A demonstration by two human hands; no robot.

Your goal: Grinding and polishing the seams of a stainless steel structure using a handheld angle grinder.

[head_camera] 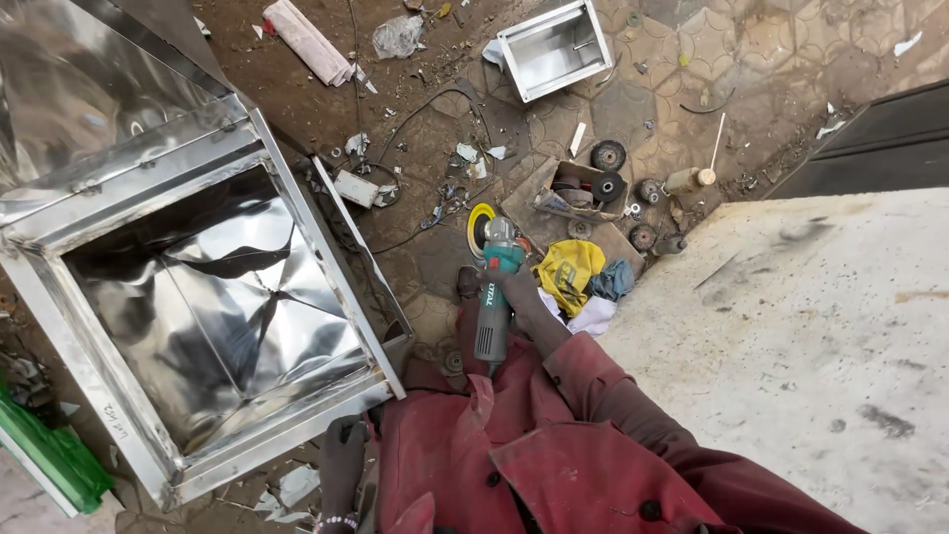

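Right hand (522,297) gripping angle grinder (494,287), cardboard box (573,193) holding grinding discs (607,170)

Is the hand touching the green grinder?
Touching. The head view shows the right hand wrapped around the grinder body, fingers on its grey handle, no gap.

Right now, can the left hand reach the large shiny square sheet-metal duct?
Probably yes: the left hand hangs free just beside the sheet-metal duct, with nothing between. The right hand holds the teal angle grinder.

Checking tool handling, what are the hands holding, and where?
The right hand grips a teal angle grinder around its body. The left hand holds nothing.
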